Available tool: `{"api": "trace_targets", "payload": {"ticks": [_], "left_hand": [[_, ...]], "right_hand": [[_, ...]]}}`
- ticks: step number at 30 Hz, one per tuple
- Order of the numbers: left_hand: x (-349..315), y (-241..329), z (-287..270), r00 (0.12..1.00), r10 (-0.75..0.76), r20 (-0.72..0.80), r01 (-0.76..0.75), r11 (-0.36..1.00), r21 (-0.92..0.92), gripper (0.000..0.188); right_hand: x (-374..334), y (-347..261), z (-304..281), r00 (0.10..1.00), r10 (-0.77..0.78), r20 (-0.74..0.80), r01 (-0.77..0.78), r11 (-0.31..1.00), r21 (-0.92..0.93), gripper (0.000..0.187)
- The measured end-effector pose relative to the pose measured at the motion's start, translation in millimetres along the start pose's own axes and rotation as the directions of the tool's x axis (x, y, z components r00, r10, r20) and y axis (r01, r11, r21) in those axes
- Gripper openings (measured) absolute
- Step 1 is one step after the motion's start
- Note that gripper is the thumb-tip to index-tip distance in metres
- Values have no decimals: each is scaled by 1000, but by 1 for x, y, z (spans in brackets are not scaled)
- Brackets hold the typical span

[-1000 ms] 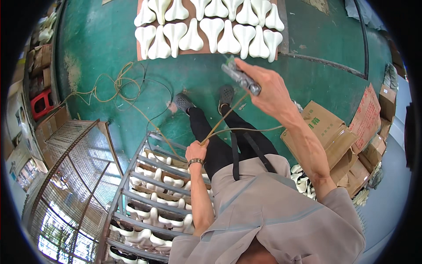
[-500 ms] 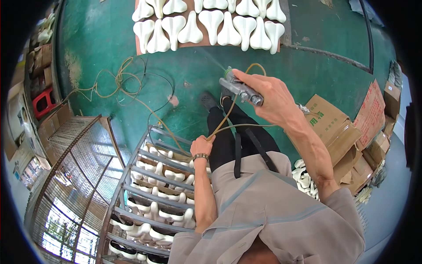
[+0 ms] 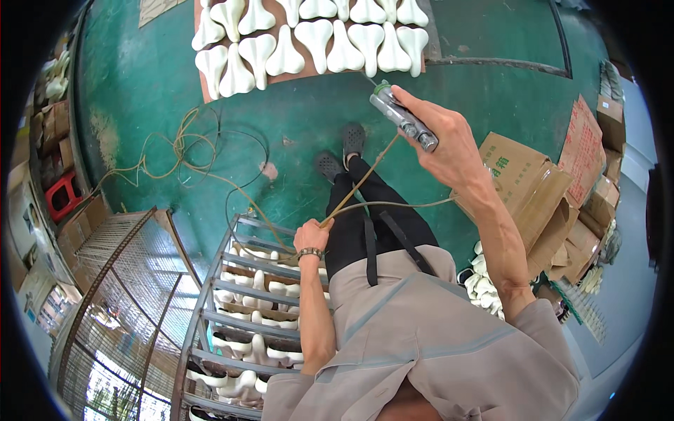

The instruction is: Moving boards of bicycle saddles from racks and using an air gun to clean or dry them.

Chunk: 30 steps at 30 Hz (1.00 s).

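Observation:
My right hand (image 3: 453,144) is wrapped round a metal spray gun (image 3: 404,117), its green-ringed nozzle tilted toward the far side. Beyond the nozzle lie rows of white bicycle-saddle-shaped pieces (image 3: 314,43) on a brown board (image 3: 309,76); the gun is apart from them. Closed near my waist, my left hand (image 3: 312,235) grips yellowish hoses (image 3: 358,184), which run from there toward the gun and my right forearm.
At my left stands a metal rack (image 3: 263,223) with shelves of white pieces, beside a wire mesh frame (image 3: 130,281). Hose loops (image 3: 184,144) lie on the green floor. Cardboard boxes (image 3: 523,189) and a heap of white pieces (image 3: 483,288) are at the right.
The spray gun and my right hand have shifted slightly right, closer to the rows of white pieces. A faint spray mist seen earlier at the nozzle is less visible. My left hand keeps its grip.

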<state>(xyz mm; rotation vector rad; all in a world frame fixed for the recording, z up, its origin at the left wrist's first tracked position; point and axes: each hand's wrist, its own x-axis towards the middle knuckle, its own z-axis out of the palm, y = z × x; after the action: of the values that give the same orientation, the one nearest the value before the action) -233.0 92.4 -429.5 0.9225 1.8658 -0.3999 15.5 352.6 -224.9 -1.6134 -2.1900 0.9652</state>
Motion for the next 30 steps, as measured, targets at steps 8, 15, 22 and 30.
{"api": "trace_targets", "payload": {"ticks": [8, 15, 22, 30], "left_hand": [[-2, -19, 10, 999, 48, -18, -47, 999, 14, 59], [-11, -5, 21, 999, 39, -1, -39, 999, -8, 54], [-13, 25, 51, 1000, -1, -13, 0, 1000, -20, 54], [-30, 77, 109, 999, -42, -4, 41, 999, -13, 53]], "right_hand": [[-20, 4, 7, 989, 73, 125, -62, 994, -87, 57], [0, 21, 10, 998, 51, -32, -53, 997, -58, 58], [-14, 54, -3, 999, -33, -18, 32, 999, -31, 59], [-35, 104, -35, 967, -18, 253, 27, 999, -30, 60]]}}
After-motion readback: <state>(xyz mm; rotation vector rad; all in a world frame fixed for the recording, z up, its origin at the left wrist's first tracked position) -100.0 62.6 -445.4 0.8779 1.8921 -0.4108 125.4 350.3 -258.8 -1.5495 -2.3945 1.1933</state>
